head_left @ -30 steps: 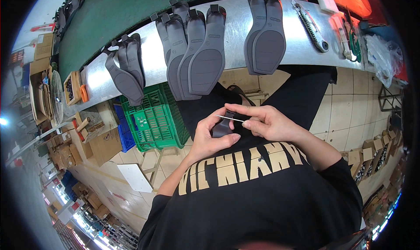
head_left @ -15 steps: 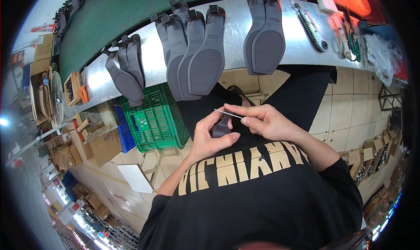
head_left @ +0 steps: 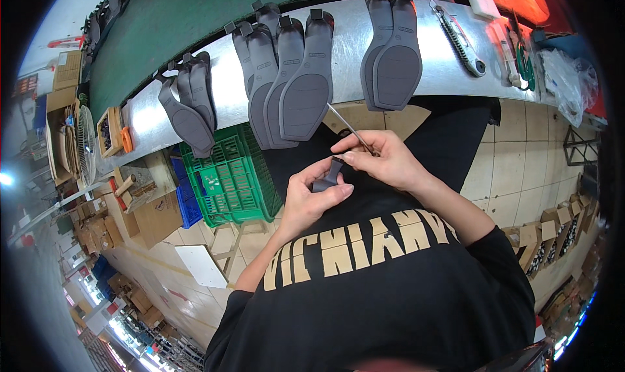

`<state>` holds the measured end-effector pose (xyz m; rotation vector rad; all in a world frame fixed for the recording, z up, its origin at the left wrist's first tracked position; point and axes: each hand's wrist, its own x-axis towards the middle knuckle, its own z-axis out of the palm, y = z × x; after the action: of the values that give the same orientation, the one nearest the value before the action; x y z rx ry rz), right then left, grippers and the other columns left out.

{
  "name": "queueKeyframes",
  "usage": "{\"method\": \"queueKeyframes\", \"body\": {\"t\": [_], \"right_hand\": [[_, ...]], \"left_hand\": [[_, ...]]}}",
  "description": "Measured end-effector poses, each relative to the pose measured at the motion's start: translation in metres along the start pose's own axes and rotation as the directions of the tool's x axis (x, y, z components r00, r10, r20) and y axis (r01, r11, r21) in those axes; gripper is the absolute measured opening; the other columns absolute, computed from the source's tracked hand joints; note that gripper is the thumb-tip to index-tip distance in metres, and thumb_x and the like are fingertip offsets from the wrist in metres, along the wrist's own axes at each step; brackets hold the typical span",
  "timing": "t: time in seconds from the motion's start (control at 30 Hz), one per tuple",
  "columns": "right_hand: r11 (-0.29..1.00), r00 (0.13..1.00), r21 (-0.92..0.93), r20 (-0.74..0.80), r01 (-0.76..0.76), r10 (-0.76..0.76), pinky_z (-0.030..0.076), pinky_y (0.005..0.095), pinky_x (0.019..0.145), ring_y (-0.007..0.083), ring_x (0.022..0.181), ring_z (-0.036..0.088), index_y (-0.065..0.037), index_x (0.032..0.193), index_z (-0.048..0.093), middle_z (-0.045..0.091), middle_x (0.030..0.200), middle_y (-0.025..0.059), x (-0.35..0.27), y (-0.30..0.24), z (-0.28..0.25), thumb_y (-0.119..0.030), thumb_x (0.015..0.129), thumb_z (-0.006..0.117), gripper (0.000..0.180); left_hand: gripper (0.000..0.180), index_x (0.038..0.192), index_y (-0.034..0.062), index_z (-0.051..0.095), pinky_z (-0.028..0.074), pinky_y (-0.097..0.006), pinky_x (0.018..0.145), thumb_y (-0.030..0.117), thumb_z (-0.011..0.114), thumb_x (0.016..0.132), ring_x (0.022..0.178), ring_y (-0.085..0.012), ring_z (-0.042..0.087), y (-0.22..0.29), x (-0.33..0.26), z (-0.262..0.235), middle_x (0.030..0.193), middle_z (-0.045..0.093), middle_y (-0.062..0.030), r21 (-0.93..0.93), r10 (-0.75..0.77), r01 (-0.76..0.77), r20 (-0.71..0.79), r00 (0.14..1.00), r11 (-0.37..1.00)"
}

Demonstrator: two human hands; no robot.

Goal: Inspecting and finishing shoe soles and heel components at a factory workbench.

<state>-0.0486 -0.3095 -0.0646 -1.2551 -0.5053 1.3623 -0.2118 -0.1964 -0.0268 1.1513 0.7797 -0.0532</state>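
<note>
Grey rubbery piece: your left hand (head_left: 312, 199) is wrapped around a small dark grey sole part (head_left: 327, 176), held over your lap, just below the bench edge.
Right hand: your right hand (head_left: 384, 160) is pinched on a thin metal blade (head_left: 351, 129), tip pointing up toward the bench (cutting end hidden behind your fingers).
Hands: close together, nearly touching, both clamped on something.
Handling: piece looks light, flexible, a bit grippy; hold it by the thicker body, thumb clear of the blade line.
Risk: blade is slim and stiff, likely to slip off soft rubber toward your left thumb.
Bench: metal bench (head_left: 345, 40) carries rows of grey soles (head_left: 296, 79), a utility knife (head_left: 459, 36) at the right.
Floor: green crate (head_left: 224, 176) beside your left knee.
</note>
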Motion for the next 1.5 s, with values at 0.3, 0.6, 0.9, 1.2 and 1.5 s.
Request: {"method": "queueKeyframes", "body": {"t": [0.3, 0.6, 0.9, 1.2, 1.5], "right_hand": [[0.995, 0.995, -0.051, 0.049, -0.081, 0.083, 0.044, 0.0201, 0.066, 0.0026, 0.072, 0.055, -0.001, 0.096, 0.069, 0.064, 0.080, -0.0019, 0.006, -0.013, 0.002, -0.004, 0.088, 0.067, 0.008], [0.979, 0.986, -0.187, 0.125, -0.085, 0.109, 0.042, 0.0199, 0.063, 0.0019, 0.070, 0.054, -0.001, 0.092, 0.068, 0.064, 0.079, -0.0011, 0.010, -0.017, -0.009, -0.001, 0.084, 0.068, 0.008], [0.977, 0.971, -0.049, 0.109, -0.209, 0.213, 0.037, 0.0205, 0.046, 0.0038, 0.050, 0.049, -0.002, 0.094, 0.069, 0.061, 0.065, -0.0017, 0.016, -0.024, -0.014, -0.024, 0.100, 0.056, 0.026], [0.998, 0.998, 0.042, -0.040, -0.041, 0.043, 0.034, 0.0173, 0.046, 0.0015, 0.050, 0.045, -0.002, 0.106, 0.067, 0.060, 0.079, -0.0006, 0.017, -0.014, 0.005, -0.017, 0.101, 0.055, 0.020], [0.919, 0.962, -0.307, 0.190, 0.246, -0.194, 0.035, 0.0213, 0.054, 0.0023, 0.058, 0.045, -0.003, 0.099, 0.068, 0.060, 0.085, 0.0007, 0.007, -0.034, 0.035, -0.012, 0.085, 0.074, 0.018]], "left_hand": [[0.026, 0.095, 0.0031, 0.065, 0.037, -0.018, 0.063, 0.017, 0.081, 0.078, 0.070, -0.0009, 0.048, 0.003, -0.004, 0.007, 0.079, 0.056, 0.0065, 0.074, 0.016, -0.014, -0.021, 1.000, 0.997], [0.027, 0.093, 0.0021, 0.065, 0.040, -0.018, 0.066, 0.017, 0.081, 0.077, 0.072, -0.0019, 0.050, 0.005, -0.003, 0.009, 0.079, 0.058, 0.0049, 0.142, -0.005, 0.008, -0.017, 1.000, 0.990], [0.030, 0.101, 0.0017, 0.065, 0.040, -0.018, 0.066, 0.014, 0.080, 0.078, 0.073, -0.0020, 0.051, 0.009, -0.001, 0.006, 0.081, 0.059, 0.0052, 0.122, 0.051, -0.051, -0.001, 0.999, 0.991], [0.063, 0.146, -0.0036, 0.042, 0.048, -0.028, 0.084, 0.025, 0.055, 0.092, 0.086, -0.0163, 0.062, 0.007, 0.014, -0.023, 0.091, 0.064, -0.0097, -0.192, 0.252, -0.273, -0.123, 0.960, 0.943], [0.048, 0.140, 0.0043, 0.041, 0.050, -0.044, 0.098, 0.018, 0.047, 0.094, 0.107, -0.0326, 0.065, 0.010, 0.030, -0.045, 0.115, 0.065, -0.0215, -0.548, 0.341, -0.403, -0.216, 0.915, 0.733]]}}
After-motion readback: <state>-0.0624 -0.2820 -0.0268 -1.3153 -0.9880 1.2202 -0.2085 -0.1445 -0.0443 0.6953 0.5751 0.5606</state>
